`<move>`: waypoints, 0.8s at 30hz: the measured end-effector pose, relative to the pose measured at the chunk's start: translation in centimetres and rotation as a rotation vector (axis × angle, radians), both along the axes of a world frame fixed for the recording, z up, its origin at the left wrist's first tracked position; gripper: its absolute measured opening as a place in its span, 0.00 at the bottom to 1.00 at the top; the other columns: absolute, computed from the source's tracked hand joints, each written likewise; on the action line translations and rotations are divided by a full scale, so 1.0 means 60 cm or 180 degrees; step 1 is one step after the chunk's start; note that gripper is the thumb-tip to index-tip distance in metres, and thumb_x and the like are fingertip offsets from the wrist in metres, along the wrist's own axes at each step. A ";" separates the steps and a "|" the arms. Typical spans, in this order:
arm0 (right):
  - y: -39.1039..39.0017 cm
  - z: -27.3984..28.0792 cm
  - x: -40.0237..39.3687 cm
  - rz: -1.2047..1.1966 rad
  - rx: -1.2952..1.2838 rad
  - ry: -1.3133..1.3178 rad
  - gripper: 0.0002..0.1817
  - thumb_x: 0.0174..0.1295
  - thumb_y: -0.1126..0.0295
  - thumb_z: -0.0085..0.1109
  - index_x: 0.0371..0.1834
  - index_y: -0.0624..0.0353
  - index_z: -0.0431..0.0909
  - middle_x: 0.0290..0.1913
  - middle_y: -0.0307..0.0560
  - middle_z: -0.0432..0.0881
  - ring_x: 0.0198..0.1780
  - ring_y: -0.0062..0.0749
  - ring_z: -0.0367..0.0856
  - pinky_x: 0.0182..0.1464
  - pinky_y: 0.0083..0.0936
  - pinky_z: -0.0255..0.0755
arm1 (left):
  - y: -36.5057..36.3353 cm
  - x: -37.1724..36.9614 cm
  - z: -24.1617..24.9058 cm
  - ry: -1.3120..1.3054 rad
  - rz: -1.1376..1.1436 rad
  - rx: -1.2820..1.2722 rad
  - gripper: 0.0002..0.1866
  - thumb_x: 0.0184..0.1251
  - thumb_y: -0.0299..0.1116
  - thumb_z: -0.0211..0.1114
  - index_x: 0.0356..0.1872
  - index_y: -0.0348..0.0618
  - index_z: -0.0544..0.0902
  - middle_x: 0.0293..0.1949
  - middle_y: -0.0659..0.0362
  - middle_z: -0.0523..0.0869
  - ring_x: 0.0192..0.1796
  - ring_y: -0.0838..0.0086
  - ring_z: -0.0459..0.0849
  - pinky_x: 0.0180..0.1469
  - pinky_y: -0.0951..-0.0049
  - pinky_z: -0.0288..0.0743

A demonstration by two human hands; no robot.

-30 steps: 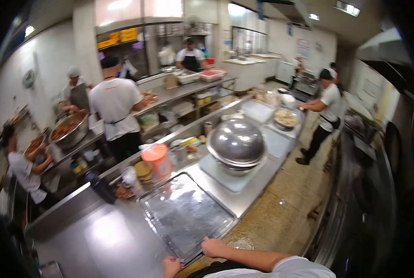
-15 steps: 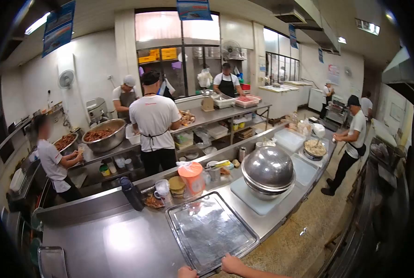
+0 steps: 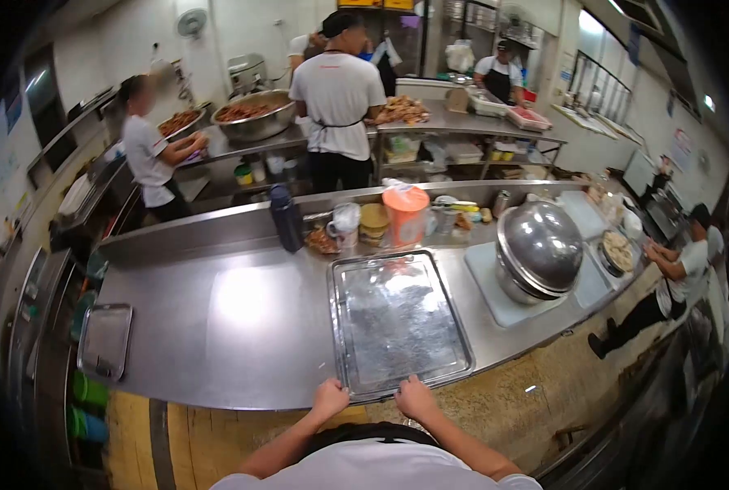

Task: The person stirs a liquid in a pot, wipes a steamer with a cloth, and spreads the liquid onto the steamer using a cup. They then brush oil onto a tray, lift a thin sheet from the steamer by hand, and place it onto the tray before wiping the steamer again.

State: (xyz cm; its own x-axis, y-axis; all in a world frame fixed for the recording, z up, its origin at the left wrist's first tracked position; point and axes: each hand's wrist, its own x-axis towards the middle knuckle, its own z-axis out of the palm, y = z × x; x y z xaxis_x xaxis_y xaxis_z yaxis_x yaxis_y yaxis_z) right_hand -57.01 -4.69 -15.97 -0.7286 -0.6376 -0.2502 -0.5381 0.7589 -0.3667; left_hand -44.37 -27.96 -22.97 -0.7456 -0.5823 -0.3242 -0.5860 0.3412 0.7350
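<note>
A large rectangular metal tray [image 3: 401, 318] lies flat on the steel counter [image 3: 217, 351], its near edge at the counter's front edge. My left hand [image 3: 331, 398] is closed on the tray's near left corner. Further right along the same edge, my right hand [image 3: 414, 398] has its fingers closed on the rim. Nothing lies in the tray, and its surface looks wet or shiny. Behind it stand an orange container [image 3: 406, 216], a clear pitcher [image 3: 345, 222] and a dark bottle [image 3: 285, 218].
A smaller tray [image 3: 105, 341] lies at the counter's left end. To the right, metal bowls [image 3: 540, 251] rest on a white board [image 3: 485, 282]. Several people work beyond the counter; one person [image 3: 679, 273] stands at the far right near a food bowl [image 3: 617, 251].
The view has tilted down and turned left, bringing my forearms and shirt into sight. Both hands stay at the tray's near edge, and the tray now appears straighter before me.
</note>
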 end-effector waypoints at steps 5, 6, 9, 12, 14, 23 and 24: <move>-0.005 0.020 -0.003 0.0113 0.0051 -0.0030 0.17 0.67 0.58 0.64 0.45 0.63 0.86 0.53 0.65 0.81 0.53 0.61 0.85 0.56 0.51 0.81 | 0.011 0.003 0.011 -0.0079 0.0202 0.0007 0.14 0.59 0.37 0.68 0.36 0.35 0.85 0.41 0.37 0.89 0.48 0.40 0.87 0.53 0.47 0.80; -0.005 0.020 -0.004 0.0166 0.0020 0.0025 0.17 0.67 0.57 0.65 0.44 0.63 0.86 0.53 0.64 0.81 0.52 0.61 0.85 0.56 0.51 0.81 | 0.011 0.004 0.009 -0.0076 0.0212 -0.0018 0.14 0.59 0.37 0.68 0.37 0.35 0.85 0.41 0.37 0.89 0.48 0.39 0.87 0.53 0.47 0.80; -0.008 0.023 -0.007 0.0283 -0.0037 0.0099 0.18 0.67 0.57 0.65 0.44 0.62 0.86 0.53 0.64 0.80 0.51 0.61 0.85 0.54 0.51 0.81 | 0.016 0.007 0.027 -0.0029 0.0323 -0.0132 0.13 0.59 0.37 0.67 0.37 0.36 0.86 0.40 0.37 0.89 0.47 0.40 0.87 0.52 0.47 0.80; -0.014 0.030 -0.011 0.0366 -0.0039 0.0079 0.17 0.67 0.57 0.66 0.44 0.62 0.87 0.53 0.64 0.81 0.50 0.62 0.86 0.52 0.52 0.82 | 0.017 0.000 0.048 0.0031 0.0305 -0.0350 0.11 0.59 0.35 0.67 0.35 0.36 0.87 0.38 0.37 0.88 0.46 0.40 0.87 0.51 0.47 0.80; -0.020 0.032 -0.011 0.0446 -0.0044 0.0045 0.17 0.67 0.57 0.66 0.43 0.62 0.87 0.52 0.64 0.81 0.49 0.62 0.86 0.52 0.52 0.82 | 0.016 0.003 0.056 0.0097 0.0393 -0.0517 0.10 0.59 0.34 0.67 0.34 0.36 0.87 0.36 0.37 0.88 0.44 0.40 0.88 0.50 0.47 0.80; -0.024 0.015 -0.018 0.0641 -0.0241 0.0071 0.17 0.69 0.57 0.63 0.43 0.62 0.87 0.49 0.64 0.82 0.49 0.62 0.85 0.52 0.53 0.81 | 0.005 -0.003 0.053 0.0031 0.0585 -0.0356 0.10 0.62 0.34 0.69 0.36 0.37 0.88 0.37 0.40 0.89 0.44 0.43 0.89 0.50 0.51 0.82; -0.024 0.018 -0.019 0.0602 -0.0221 0.0059 0.17 0.69 0.57 0.63 0.43 0.62 0.87 0.49 0.64 0.82 0.49 0.62 0.85 0.52 0.53 0.81 | 0.005 -0.003 0.045 0.0044 0.0627 -0.0414 0.10 0.62 0.34 0.69 0.37 0.37 0.88 0.37 0.41 0.90 0.44 0.45 0.89 0.50 0.53 0.82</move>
State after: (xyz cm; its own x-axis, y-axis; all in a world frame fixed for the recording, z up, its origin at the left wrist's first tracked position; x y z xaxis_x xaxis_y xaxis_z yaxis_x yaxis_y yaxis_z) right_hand -58.14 -6.13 -14.89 -0.5982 -0.7789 -0.1884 -0.6760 0.6168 -0.4033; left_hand -44.53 -27.68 -20.29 -0.6171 -0.7533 -0.2275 -0.6409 0.3135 0.7007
